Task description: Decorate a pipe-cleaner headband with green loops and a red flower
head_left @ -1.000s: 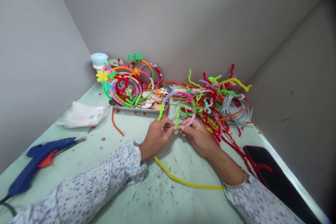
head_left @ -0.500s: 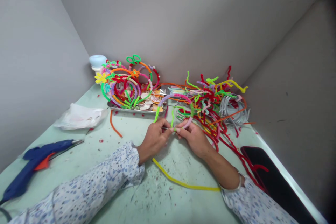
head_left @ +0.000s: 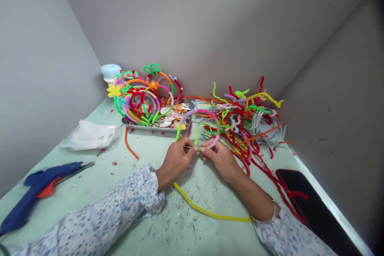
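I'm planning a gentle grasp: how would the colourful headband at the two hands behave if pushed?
The headband is probably light for its size, being just a thin band. It likely flexes without going floppy, since it forms an even arch beyond the left hand and right hand.

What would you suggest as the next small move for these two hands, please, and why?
I would probably wind the green strand once round the right end of the multicoloured hoop with the left hand, while the right hand pinches that end: the strand stands up loose, and both hands' fingertips meet near its base.
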Action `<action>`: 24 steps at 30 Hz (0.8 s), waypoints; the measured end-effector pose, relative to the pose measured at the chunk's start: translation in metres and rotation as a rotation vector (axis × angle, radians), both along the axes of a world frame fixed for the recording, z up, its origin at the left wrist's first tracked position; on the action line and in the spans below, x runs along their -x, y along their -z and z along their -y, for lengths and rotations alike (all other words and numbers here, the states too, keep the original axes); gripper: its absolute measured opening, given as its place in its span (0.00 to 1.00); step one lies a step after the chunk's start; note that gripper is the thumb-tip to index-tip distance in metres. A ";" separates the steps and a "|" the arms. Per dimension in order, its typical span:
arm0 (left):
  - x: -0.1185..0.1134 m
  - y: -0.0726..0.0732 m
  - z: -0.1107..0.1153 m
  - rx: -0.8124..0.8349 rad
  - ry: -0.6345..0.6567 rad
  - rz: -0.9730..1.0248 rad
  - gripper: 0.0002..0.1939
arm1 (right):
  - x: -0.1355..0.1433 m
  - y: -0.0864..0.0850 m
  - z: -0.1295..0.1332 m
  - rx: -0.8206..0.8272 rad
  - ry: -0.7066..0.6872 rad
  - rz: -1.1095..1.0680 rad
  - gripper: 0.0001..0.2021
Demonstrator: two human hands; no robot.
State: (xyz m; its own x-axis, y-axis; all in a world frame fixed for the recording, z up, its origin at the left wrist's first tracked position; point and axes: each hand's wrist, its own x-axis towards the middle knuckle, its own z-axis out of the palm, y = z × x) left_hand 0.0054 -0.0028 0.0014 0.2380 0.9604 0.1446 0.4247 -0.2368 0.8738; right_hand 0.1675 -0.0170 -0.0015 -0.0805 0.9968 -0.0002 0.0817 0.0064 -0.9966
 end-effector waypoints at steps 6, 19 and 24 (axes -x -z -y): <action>0.000 -0.001 0.000 -0.019 0.008 -0.004 0.11 | -0.002 0.000 0.000 0.000 0.003 0.012 0.07; -0.001 -0.005 0.002 -0.079 0.000 -0.082 0.11 | -0.004 0.005 -0.001 0.013 0.000 -0.043 0.09; -0.001 -0.007 0.004 -0.149 0.002 -0.046 0.09 | -0.004 0.009 -0.004 0.080 0.056 -0.290 0.10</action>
State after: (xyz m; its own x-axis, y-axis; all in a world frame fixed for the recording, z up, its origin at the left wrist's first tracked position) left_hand 0.0060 -0.0068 0.0085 0.2496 0.9287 0.2744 0.4632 -0.3633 0.8083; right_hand 0.1711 -0.0129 -0.0103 -0.0334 0.9974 -0.0638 -0.2080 -0.0693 -0.9757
